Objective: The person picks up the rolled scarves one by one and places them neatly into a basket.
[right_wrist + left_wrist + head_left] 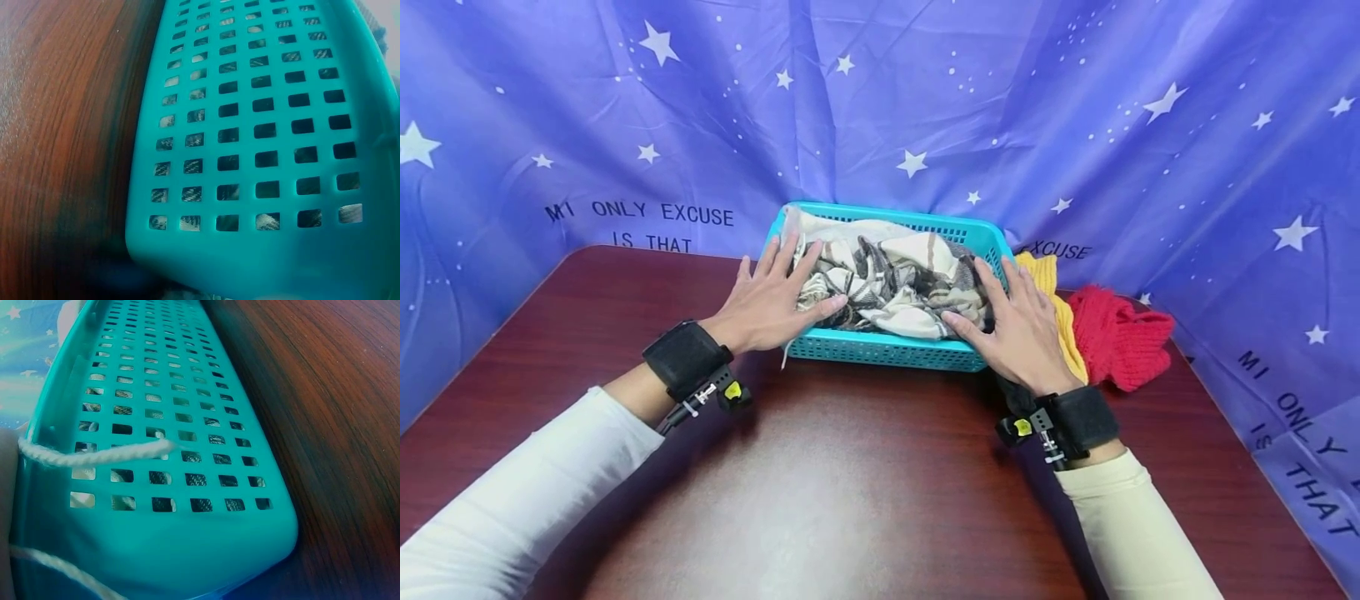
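Observation:
A turquoise plastic basket [887,350] with a perforated wall stands on the table, filled with a crumpled plaid scarf [917,271] in white, grey and black. My left hand [775,304] lies at the basket's left end, fingers spread over the rim and the cloth. At the right end is my right hand [1022,329], its fingers likewise spread and extended over the edge. White fringe strands [100,454] hang outside the basket in the left wrist view. Through the holes of the basket wall [250,250], the right wrist view shows bits of the plaid cloth.
Right of the basket lie a yellow knitted piece [1043,271] and a bunched red knitted piece [1120,337], partly behind my right hand. The brown wooden table [820,483] extends in front. A purple starry curtain [880,108] hangs close behind the basket.

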{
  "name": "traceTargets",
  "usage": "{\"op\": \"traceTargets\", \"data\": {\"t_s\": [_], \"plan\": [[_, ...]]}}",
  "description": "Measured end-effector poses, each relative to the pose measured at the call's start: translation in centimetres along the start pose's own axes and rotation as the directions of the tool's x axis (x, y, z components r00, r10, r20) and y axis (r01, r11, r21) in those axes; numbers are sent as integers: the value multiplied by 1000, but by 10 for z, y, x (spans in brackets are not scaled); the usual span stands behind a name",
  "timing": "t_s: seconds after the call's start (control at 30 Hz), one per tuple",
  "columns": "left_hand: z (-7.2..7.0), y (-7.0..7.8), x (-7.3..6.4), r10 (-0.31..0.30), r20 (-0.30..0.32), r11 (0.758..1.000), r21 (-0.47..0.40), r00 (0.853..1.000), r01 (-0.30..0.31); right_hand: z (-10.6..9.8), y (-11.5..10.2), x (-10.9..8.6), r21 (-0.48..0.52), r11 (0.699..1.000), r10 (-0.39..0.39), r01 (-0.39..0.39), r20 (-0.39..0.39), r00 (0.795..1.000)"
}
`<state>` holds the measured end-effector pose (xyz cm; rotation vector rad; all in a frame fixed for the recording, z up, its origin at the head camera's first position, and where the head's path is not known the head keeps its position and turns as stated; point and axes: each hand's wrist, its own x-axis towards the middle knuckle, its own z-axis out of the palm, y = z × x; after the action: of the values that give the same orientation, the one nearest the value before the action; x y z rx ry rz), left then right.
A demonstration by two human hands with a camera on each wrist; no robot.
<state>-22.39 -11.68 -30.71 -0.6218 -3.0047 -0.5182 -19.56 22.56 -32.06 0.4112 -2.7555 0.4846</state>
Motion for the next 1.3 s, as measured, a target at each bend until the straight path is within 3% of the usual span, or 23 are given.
{"op": "traceTargets", "data": {"t_s": [1.3], "plan": [[3,0,-2,2,-17,1000,17,1000,-2,1,-1,-2,7,1000,6,-6,13,1000]]}}
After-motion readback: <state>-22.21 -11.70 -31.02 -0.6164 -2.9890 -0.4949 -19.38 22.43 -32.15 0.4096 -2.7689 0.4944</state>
